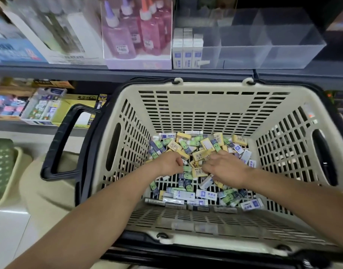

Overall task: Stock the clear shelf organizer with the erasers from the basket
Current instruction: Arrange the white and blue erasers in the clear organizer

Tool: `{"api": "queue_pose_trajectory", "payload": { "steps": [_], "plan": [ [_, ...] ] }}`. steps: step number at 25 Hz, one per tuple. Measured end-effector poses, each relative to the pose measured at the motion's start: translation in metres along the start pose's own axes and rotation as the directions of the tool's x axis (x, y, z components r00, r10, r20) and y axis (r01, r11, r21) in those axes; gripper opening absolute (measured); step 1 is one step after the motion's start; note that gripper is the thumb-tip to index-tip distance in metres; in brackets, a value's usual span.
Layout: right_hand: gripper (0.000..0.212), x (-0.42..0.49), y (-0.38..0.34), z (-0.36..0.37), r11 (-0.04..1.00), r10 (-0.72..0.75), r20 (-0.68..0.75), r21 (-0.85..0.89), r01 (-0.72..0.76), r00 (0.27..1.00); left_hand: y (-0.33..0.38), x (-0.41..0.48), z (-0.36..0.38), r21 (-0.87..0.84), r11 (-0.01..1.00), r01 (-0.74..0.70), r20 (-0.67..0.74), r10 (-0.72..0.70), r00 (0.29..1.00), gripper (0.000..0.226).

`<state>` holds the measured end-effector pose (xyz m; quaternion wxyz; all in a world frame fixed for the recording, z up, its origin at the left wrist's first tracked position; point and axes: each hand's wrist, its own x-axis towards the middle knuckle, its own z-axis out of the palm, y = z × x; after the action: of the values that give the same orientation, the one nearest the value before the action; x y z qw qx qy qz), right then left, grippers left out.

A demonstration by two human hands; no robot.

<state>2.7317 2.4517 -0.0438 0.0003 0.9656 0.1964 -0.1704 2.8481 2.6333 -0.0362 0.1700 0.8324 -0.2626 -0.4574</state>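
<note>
A cream plastic basket [211, 113] holds a loose heap of several small erasers [196, 148] in white, yellow and green wrappers. Both my hands are down in the heap. My left hand [169, 163] has its fingers curled and pinches a green eraser [186, 169]. My right hand [227, 167] lies palm-down on the pile, fingers bent among the erasers; what it holds is hidden. On the shelf above stands the clear shelf organizer [264, 47]. Its left compartment holds upright white erasers [187, 51]; its other compartments hold nothing.
Pink and purple glue bottles [135, 33] stand in a display box left of the organizer. White cartons sit further left. A lower shelf at the left carries boxes of stationery [44, 107]. The basket's black handle [63, 140] hangs off its left side.
</note>
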Motion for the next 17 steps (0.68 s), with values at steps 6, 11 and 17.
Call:
{"api": "queue_pose_trajectory", "payload": {
  "steps": [6, 11, 17],
  "plan": [
    [0.012, 0.009, -0.002, -0.035, 0.547, 0.302, 0.142, 0.784, -0.293, 0.943, 0.018, -0.004, 0.011, -0.133, 0.960, -0.247, -0.032, 0.245, 0.969, 0.032],
    [0.016, 0.012, 0.002, -0.038, 0.287, 0.440, 0.279, 0.857, -0.428, 0.854, 0.024, -0.003, 0.018, 0.135, 0.942, -0.307, -0.115, 0.323, 0.939, 0.034],
    [0.014, -0.007, -0.029, -0.008, 0.962, 0.114, 0.422, 0.178, -0.206, 0.899, 0.020, -0.001, 0.008, -0.393, 0.915, -0.089, -0.063, 0.070, 0.996, 0.011]
  ]
}}
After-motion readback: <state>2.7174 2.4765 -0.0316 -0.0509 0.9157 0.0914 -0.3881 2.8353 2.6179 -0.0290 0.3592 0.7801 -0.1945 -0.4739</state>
